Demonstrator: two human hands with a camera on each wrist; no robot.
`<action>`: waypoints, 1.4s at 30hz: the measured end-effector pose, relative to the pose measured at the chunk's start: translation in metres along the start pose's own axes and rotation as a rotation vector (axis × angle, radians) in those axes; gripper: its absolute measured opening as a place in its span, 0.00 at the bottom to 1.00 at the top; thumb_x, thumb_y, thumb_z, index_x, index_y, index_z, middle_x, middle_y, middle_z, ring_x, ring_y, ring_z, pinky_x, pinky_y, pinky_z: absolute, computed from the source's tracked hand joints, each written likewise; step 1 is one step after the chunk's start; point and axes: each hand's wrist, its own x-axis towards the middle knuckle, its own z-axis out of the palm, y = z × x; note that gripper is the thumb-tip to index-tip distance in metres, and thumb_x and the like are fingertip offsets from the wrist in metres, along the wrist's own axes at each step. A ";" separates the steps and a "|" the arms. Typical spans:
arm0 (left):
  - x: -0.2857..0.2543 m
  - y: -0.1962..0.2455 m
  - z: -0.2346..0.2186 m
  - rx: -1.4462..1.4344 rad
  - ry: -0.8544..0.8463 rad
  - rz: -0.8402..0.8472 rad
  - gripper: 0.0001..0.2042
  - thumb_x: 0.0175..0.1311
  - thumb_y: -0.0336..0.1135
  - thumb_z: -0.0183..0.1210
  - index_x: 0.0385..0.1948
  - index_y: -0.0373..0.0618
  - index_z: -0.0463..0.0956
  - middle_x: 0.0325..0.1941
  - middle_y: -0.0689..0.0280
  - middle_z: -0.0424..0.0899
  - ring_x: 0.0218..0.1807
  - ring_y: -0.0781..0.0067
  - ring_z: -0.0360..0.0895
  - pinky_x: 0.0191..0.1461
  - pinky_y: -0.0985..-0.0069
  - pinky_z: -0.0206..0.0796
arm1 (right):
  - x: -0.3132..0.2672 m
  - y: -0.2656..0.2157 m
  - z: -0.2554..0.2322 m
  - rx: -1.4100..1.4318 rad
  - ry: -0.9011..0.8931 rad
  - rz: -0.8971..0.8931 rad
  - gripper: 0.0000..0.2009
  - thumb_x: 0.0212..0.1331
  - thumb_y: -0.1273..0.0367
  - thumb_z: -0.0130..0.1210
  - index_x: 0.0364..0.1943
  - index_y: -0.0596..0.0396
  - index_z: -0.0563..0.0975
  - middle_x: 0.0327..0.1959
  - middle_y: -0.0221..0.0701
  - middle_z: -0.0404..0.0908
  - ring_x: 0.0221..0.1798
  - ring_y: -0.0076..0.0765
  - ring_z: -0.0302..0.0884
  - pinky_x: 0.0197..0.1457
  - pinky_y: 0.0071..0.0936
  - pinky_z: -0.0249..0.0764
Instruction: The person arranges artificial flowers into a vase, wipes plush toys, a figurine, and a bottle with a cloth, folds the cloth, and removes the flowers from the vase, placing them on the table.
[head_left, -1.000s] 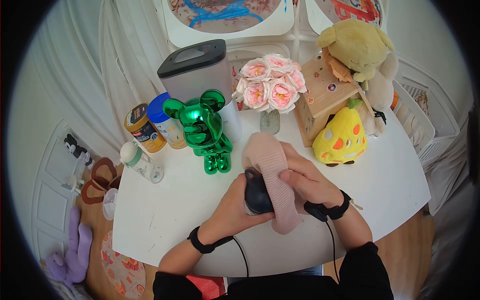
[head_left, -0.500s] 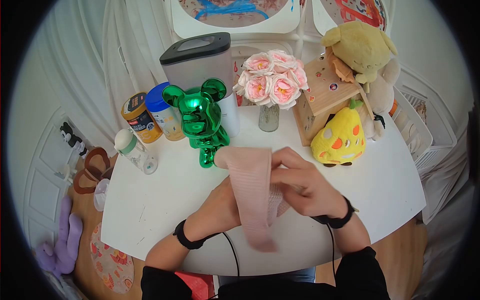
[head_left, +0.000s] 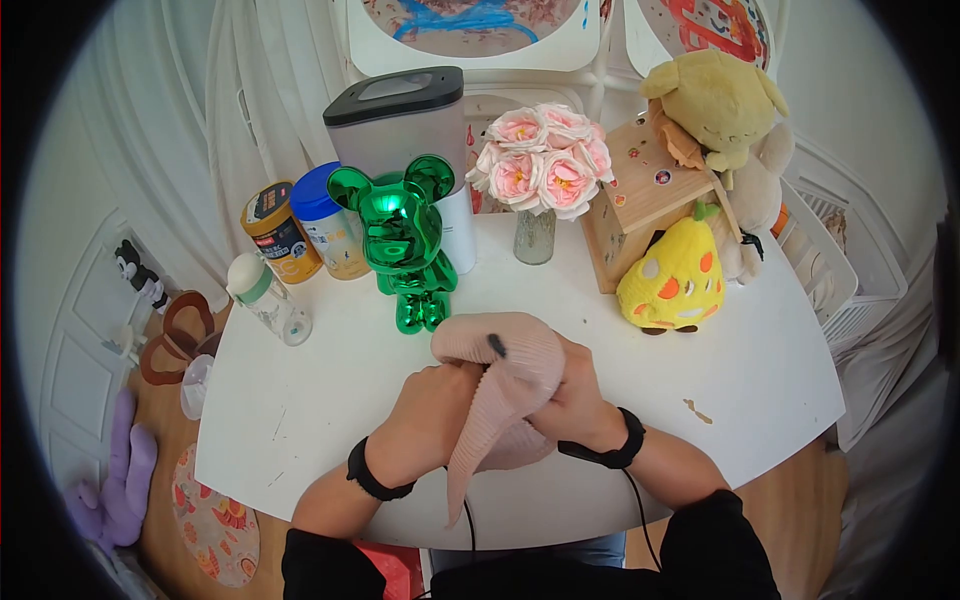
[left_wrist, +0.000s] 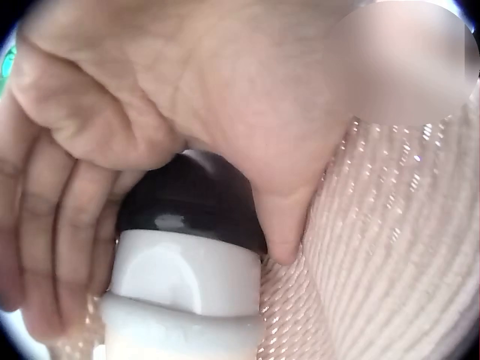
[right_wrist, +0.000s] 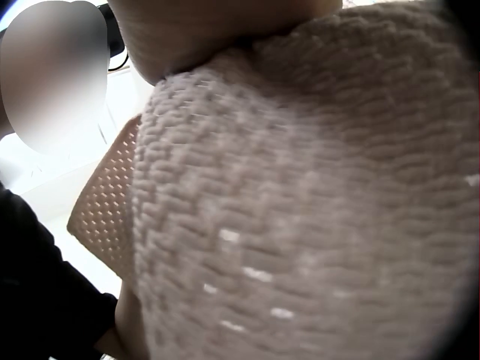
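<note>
Over the near middle of the table, a pink ribbed knit cloth (head_left: 505, 395) hangs in folds between my two hands. My left hand (head_left: 425, 415) curls round a bottle with a dark domed cap (left_wrist: 187, 199) and a white collar (left_wrist: 184, 274); thumb and fingers lie on either side of the cap in the left wrist view. The cloth hides most of that bottle from the head view, where only a small dark spot shows amid the pink. My right hand (head_left: 580, 400) grips the cloth's right side, its fingertips hidden by the fabric. Textured knit fills most of the right wrist view.
A shiny green bear figure (head_left: 405, 235) stands just beyond my hands. A clear bottle (head_left: 270, 300), two tubs and a tall lidded container (head_left: 395, 125) are at left. Behind are roses in a glass vase (head_left: 535, 238); at right, a yellow plush (head_left: 675, 280) beside a wooden box (head_left: 640, 190).
A second ago the dark-capped bottle was plainly visible beside the knit cloth; now the cloth drapes over it. The right hand has regripped the cloth and moved left, close to the left hand.
</note>
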 end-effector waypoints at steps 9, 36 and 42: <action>0.008 -0.005 0.003 -0.019 -0.034 -0.030 0.16 0.54 0.39 0.64 0.31 0.32 0.74 0.27 0.44 0.82 0.32 0.36 0.80 0.36 0.54 0.74 | -0.006 0.007 -0.008 0.204 0.000 0.142 0.23 0.49 0.73 0.68 0.54 0.57 0.79 0.53 0.43 0.83 0.56 0.44 0.82 0.60 0.36 0.77; 0.024 -0.015 0.013 -0.261 0.063 0.266 0.23 0.58 0.35 0.65 0.56 0.39 0.72 0.51 0.54 0.81 0.52 0.57 0.78 0.58 0.64 0.69 | -0.003 -0.017 -0.005 0.215 0.108 0.258 0.20 0.55 0.67 0.71 0.49 0.60 0.78 0.41 0.33 0.86 0.43 0.23 0.82 0.51 0.26 0.79; 0.052 -0.010 0.003 -0.426 -0.010 0.289 0.23 0.59 0.34 0.64 0.56 0.40 0.72 0.52 0.54 0.80 0.53 0.58 0.77 0.59 0.65 0.69 | 0.008 -0.011 -0.034 0.209 -0.153 0.397 0.22 0.45 0.68 0.74 0.43 0.60 0.76 0.40 0.33 0.83 0.41 0.22 0.78 0.45 0.26 0.77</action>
